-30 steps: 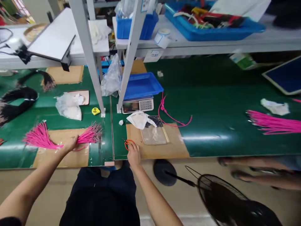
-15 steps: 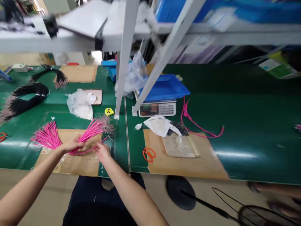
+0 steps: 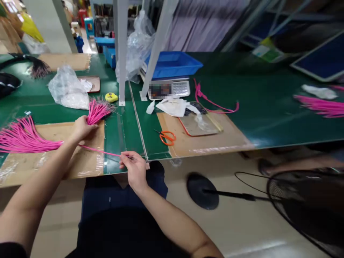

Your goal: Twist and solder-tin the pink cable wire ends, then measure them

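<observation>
Pink wires lie in a bundle across a cardboard sheet on the green table, their ends fanning out at both sides. The left hand rests on the bundle near its right fan, fingers curled down and clamped on the wires. One single wire runs out from under that hand, taut and low over the cardboard, to the right hand at the table's front edge; its fingers are pinched together on the wire's tip (the thin bare end just shows past them).

Orange scissors lie on a second cardboard sheet to the right, well apart from both hands. Behind them sit a clear bag on a tray, some white paper and a scale carrying a blue bin. A loose pink cable curls beside the scale. A yellow tape measure sits by a shelf post, near a crumpled plastic bag. More pink wires lie far right (blurred). Black wire bundles rest at the far left. A black fan stands on the floor below.
</observation>
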Motion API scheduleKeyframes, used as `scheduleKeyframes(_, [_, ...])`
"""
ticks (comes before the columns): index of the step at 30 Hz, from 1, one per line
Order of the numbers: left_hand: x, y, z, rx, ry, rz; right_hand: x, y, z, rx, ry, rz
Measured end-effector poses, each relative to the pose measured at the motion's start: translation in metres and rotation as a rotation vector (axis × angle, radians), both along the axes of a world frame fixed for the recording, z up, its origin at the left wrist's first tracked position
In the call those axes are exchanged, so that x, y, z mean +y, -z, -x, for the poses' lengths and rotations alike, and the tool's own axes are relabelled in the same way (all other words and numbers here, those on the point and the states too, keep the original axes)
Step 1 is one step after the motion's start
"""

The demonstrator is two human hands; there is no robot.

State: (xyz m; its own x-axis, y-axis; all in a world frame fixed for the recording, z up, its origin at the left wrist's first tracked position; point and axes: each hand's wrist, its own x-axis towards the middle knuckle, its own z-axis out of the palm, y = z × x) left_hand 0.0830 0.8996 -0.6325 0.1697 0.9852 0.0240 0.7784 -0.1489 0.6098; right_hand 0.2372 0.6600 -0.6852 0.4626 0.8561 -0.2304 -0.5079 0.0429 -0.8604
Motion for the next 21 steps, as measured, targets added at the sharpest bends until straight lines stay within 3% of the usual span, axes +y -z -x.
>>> scheduleKeyframes(2, [-0.035,0.001,-0.016,-0.016,0.056,-0.201,-0.012,0.002,-0.001,0.0,0.034,0.01])
scheduleKeyframes(4, [-0.081,0.004,-0.029,-0.07,0.317,-0.359,-0.021,0.005,-0.004,-0.008,0.062,-0.004])
scheduleKeyframes(6, [-0.126,0.011,-0.036,-0.066,0.673,-0.298,-0.03,0.009,-0.008,-0.022,0.073,-0.018])
scheduleKeyframes(8, [-0.157,0.019,-0.035,-0.045,0.829,-0.226,-0.04,0.014,-0.011,-0.035,0.069,-0.024])
scheduleKeyframes(10, [-0.17,0.027,-0.029,-0.039,0.851,-0.209,-0.047,0.02,-0.012,-0.044,0.058,-0.022])
scheduleKeyframes(15, [-0.175,0.034,-0.015,-0.065,0.804,-0.243,-0.066,0.029,-0.02,-0.068,0.02,-0.009])
scheduleKeyframes(21, [-0.214,0.045,-0.03,-0.123,0.695,-0.291,-0.088,0.029,-0.057,-0.154,-0.075,0.03])
